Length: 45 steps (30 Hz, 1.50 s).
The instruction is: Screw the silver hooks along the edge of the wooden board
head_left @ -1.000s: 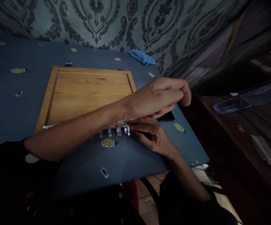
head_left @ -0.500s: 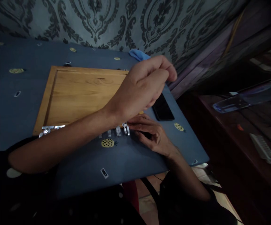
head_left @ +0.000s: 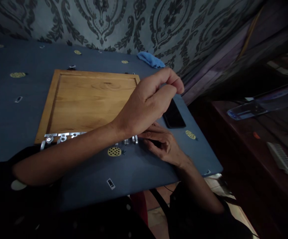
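Note:
A wooden board (head_left: 89, 103) with a raised frame lies on the table, and a silver metal hook rail (head_left: 63, 136) with several hooks runs along its near edge. Over the board's right part, my left hand (head_left: 154, 103) is held up in a curled fist. Whatever its fingers grip is hidden beneath the hand. Its forearm crosses above the rail and covers the rail's middle. My right hand (head_left: 160, 142) is low at the board's near right corner, its fingers closed at the rail's right end beside the last hooks. The left hand partly covers those fingertips.
A black phone (head_left: 174, 116) lies right of the board. At the back is a crumpled blue cloth (head_left: 151, 59) near the patterned wall. A dark red surface (head_left: 246, 132) on the right carries a clear plastic object (head_left: 243, 111) and cables.
My left hand has dropped slightly and shifted left, tilting a little. More of the hook rail's left part and of the blue cloth now shows. The right hand has stayed nearly still.

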Available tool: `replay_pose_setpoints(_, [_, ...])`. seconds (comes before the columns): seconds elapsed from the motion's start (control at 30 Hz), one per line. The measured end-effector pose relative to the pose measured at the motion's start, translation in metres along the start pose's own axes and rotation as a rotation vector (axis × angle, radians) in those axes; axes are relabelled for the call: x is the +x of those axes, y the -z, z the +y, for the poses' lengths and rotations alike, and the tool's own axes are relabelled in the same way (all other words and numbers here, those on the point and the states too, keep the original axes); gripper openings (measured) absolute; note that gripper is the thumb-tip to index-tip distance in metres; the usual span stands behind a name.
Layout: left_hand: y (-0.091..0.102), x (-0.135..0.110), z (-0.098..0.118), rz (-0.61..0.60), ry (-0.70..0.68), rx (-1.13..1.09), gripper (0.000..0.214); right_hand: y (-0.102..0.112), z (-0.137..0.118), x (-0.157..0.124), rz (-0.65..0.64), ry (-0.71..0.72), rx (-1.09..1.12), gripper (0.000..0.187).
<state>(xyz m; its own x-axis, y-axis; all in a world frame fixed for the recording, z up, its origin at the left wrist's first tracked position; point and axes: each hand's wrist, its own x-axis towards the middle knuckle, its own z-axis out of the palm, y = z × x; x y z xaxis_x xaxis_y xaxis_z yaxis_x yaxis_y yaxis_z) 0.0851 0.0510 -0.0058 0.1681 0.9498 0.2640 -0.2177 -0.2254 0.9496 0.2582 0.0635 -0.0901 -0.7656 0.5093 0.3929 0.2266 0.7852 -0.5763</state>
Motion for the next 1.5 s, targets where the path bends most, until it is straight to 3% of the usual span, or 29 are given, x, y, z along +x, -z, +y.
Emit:
replay_pose_setpoints(0.27, [-0.003, -0.006, 0.000, -0.123, -0.087, 0.050, 0.017, -0.001, -0.002, -0.001, 0.016, -0.015, 0.014, 0.025])
replay_pose_setpoints(0.43, [-0.006, -0.003, 0.005, -0.301, 0.029, 0.010, 0.014, -0.002, 0.000, -0.005, 0.003, -0.083, 0.011, 0.024])
replay_pose_setpoints(0.6, [-0.006, 0.006, 0.004, -0.246, 0.107, -0.014, 0.019, -0.001, -0.001, -0.004, 0.022, -0.050, 0.012, 0.026])
replay_pose_setpoints(0.8, [-0.006, 0.010, -0.001, -0.224, 0.032, 0.019, 0.026, -0.001, -0.001, -0.004, 0.012, -0.062, 0.010, 0.026])
replay_pose_setpoints(1.03, [-0.005, 0.014, 0.001, -0.396, 0.072, -0.029, 0.033, 0.000, 0.001, -0.006, -0.013, -0.067, 0.015, 0.026])
replay_pose_setpoints(1.23, [-0.003, 0.018, 0.002, -0.473, 0.100, -0.042, 0.031, 0.000, 0.000, -0.006, -0.022, -0.068, 0.013, 0.027])
replay_pose_setpoints(1.37, [-0.001, 0.015, 0.003, -0.447, 0.086, -0.049, 0.029, 0.000, 0.000, -0.003, -0.020, -0.042, -0.003, 0.028])
replay_pose_setpoints(1.5, [0.006, 0.014, 0.015, -0.226, -0.054, -0.107, 0.029, 0.000, 0.001, -0.001, 0.012, 0.029, 0.000, 0.027])
